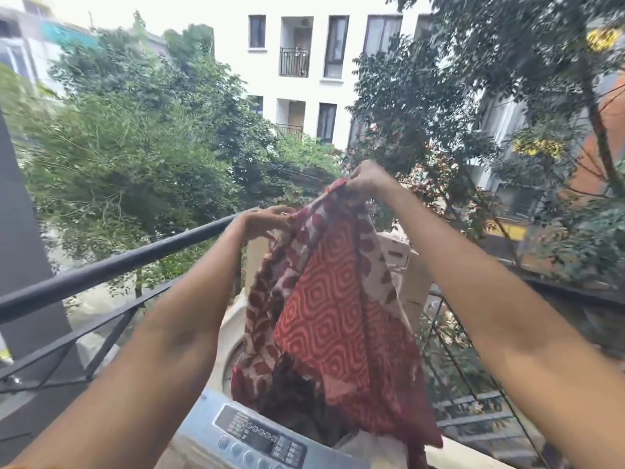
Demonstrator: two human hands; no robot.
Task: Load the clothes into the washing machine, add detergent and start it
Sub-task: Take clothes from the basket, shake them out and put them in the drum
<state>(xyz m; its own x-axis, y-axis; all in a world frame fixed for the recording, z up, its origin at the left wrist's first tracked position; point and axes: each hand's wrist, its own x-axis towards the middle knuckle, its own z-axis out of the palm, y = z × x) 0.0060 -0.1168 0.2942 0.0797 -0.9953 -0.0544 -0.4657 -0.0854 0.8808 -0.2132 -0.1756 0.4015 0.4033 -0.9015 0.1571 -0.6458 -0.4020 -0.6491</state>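
thin printed cloth (331, 299), smooth glossy plastic washing machine (233, 319), matt dark metal railing (111, 265)

red patterned cloth (324, 299) | held aloft, draping into open top-loader | washing machine (257, 438) | lid apparently raised

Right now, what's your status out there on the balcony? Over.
Left hand and right hand both pinching red patterned cloth. Cloth hanging above open washing machine. Nothing blocking the drum.

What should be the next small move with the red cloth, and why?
Probably lower both hands: the left hand and right hand pinch the red patterned cloth by its top edge, and its lower end already hangs into the open washing machine.
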